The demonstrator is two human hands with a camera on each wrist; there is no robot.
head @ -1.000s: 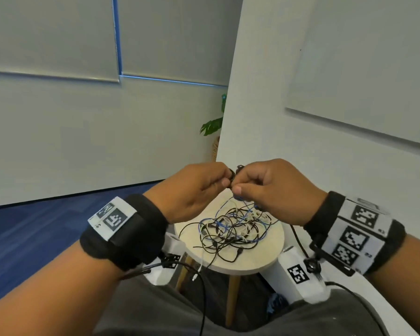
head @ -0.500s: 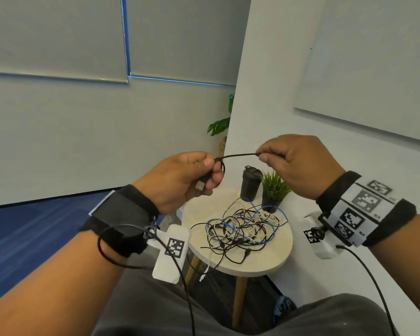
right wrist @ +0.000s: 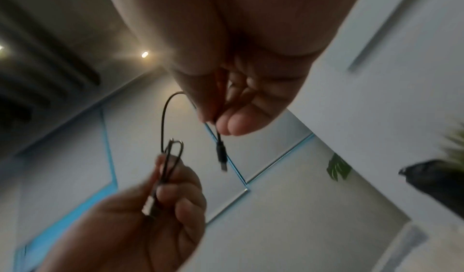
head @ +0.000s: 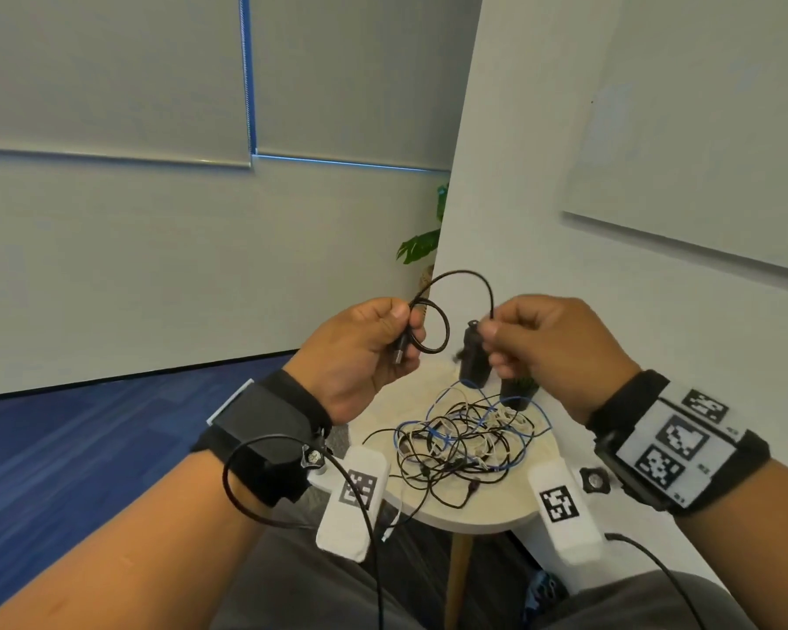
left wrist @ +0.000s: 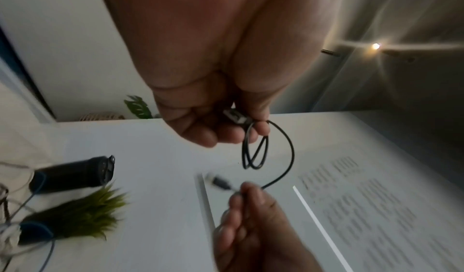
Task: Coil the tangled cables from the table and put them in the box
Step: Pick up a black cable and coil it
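A short black USB cable is held in the air between both hands, above the table. My left hand grips its plug end and a small coiled loop. My right hand pinches the cable near its other plug, and the cable arches between the hands. Below them a tangle of black, white and blue cables lies on the small round table. No box is in view.
A black tumbler and a small potted grass plant stand at the table's far side. A white wall rises just right of the table. Blue carpet lies to the left. My lap is below the table's near edge.
The cable was stretched straight between my hands half a second ago. Now my right hand has come back toward the left, and the cable forms a loop plus an arch.
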